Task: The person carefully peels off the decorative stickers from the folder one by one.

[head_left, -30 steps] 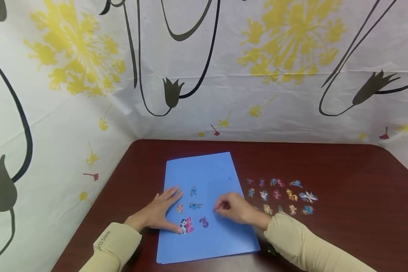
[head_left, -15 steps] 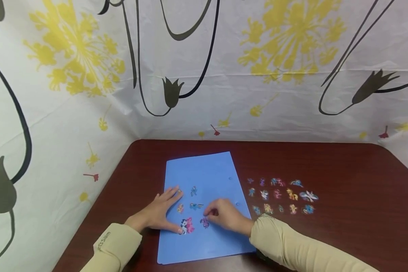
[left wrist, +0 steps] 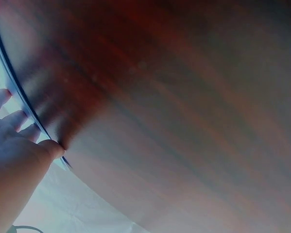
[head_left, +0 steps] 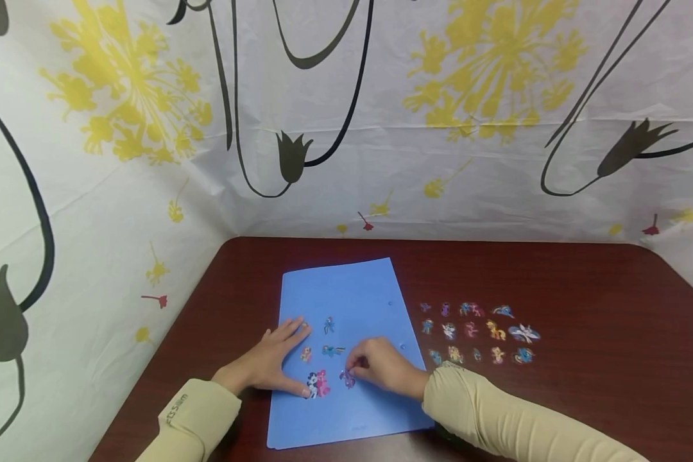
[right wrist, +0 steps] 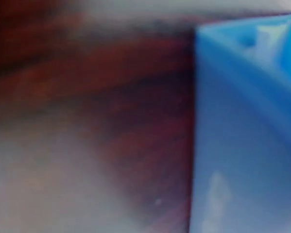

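A blue folder or stack of sheets (head_left: 346,289) lies on the table, bearing several small cartoon pony stickers. My left hand (head_left: 271,356) rests spread on its left side, thumb touching the edge of a white-and-pink pony sticker (head_left: 319,384). In the left wrist view, the left hand (left wrist: 19,136) lies along the folder's edge. My right hand (head_left: 384,366), fingers curled, pinches at the upper edge of a purple pony sticker (head_left: 348,380) on the folder; the fingertips partly hide it. Blue pony stickers, one (head_left: 333,350) with a rainbow tail, lie just above.
Rows of loose pony stickers (head_left: 496,331) lie on the dark red wooden table (head_left: 600,385) right of the folder. A patterned white cloth (head_left: 346,96) hangs behind the table. In the right wrist view, a blurred blue edge of the folder (right wrist: 237,136) shows.
My right hand has moved left and slightly down from the folder's middle to the purple pony sticker, then stayed there. The left hand has not moved.
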A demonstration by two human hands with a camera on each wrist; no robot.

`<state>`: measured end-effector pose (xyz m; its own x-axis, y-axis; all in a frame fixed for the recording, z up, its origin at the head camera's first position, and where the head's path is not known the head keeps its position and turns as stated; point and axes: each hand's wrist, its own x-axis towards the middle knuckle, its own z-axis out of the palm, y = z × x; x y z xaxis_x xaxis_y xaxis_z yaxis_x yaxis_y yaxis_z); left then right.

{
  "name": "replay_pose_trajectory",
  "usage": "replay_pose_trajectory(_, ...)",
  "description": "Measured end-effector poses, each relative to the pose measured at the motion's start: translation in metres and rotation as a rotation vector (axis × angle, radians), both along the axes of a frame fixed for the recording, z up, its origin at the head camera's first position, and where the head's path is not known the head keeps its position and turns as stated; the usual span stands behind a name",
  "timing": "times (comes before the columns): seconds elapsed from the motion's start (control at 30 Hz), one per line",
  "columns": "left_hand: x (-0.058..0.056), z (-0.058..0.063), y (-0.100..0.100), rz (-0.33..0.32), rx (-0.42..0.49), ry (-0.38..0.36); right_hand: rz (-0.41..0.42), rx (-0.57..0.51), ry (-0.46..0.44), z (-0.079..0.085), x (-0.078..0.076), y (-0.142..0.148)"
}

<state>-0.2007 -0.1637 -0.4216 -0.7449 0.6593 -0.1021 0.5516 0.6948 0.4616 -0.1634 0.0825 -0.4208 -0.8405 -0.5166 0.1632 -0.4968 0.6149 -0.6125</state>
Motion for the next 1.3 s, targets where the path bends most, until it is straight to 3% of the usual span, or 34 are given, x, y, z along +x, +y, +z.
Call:
replay_pose_trajectory(0.27, 0.0007, -0.0003, 0.0006, 0.004, 0.006, -0.003, 0.031, 0.067, 0.035, 0.0002, 0.0007, 0.0009)
replay_pose_trajectory(0.57, -0.0007, 0.0008, 0.0009, 0.003, -0.001, 0.006, 0.091, 0.118, 0.134, 0.0014, 0.0009, 0.0016)
replay_pose_trajectory(0.8, 0.0003, 0.0007, 0.0001, 0.0, -0.001, 0.003, 0.059, 0.196, 0.054, 0.0018, 0.0023, -0.0011)
replay_pose_trajectory(1.3, 0.0, 0.0027, -0.0001, 0.0, 0.001, -0.007, 0.047, 0.234, 0.057, 0.0067, 0.0057, -0.0019)
